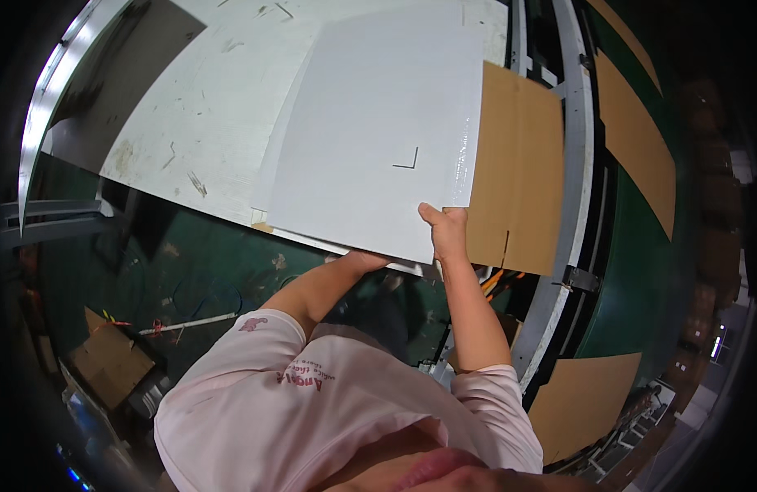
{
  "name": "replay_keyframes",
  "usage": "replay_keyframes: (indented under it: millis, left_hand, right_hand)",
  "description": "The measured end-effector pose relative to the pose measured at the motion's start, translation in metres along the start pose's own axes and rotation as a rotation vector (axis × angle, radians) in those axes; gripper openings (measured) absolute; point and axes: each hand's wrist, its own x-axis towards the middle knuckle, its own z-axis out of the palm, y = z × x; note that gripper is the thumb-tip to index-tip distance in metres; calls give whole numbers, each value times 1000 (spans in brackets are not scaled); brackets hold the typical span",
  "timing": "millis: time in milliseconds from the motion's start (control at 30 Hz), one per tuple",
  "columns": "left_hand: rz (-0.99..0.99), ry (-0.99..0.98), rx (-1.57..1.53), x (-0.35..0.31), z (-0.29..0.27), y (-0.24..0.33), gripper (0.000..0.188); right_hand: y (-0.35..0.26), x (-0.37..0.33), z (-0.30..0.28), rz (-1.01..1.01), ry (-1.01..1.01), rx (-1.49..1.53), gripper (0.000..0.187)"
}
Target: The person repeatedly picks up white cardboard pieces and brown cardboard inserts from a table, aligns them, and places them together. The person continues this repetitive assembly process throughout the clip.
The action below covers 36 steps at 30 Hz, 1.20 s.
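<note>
A large white cardboard sheet (370, 123) lies before me, with a small dark L-shaped mark and a shiny strip along its right side. The edge of another white sheet (268, 176) shows beneath it on the left. My right hand (449, 231) grips the near right corner, its thumb on top and the other fingers mostly hidden below. My left hand (369, 261) reaches under the near edge, left of the right hand; its fingers are out of sight beneath the sheet.
The white sheets rest on a scuffed white tabletop (206, 123). Brown cardboard (522, 164) lies to the right, beside a metal machine rail (577, 123). Beyond it, more brown sheets (637, 131) lie on a green surface (641, 279). A cardboard box (108, 361) stands on the floor at left.
</note>
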Motion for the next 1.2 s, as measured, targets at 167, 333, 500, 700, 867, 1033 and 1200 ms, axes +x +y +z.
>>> replay_keyframes:
  millis: [167,333,500,700,867,1033,1200]
  left_hand:
    - [-293,25,-914,-13,-11,-26,41]
    - [434,-182,1265,-67,20,59,36]
    - [319,184,1307,-14,28,112,58]
    - [125,-9,1766,17,22,95,63]
    - [97,-76,1827,22,23,96,58]
    - [38,-45,1820,17,21,91,61]
    - [21,3,1709,21,19,90,71]
  right_hand:
    - [62,32,-4,57,44,32,24]
    - [128,62,-19,158,22,-476,37]
    - [84,55,-15,288,-96,-670,48]
    - [105,65,-157,-341,285,-574,11]
    - [68,114,-344,-25,765,-1077,77]
    - [-41,106,-292,-25,285,-228,38]
    - [-18,104,-139,-440,-147,-817,32]
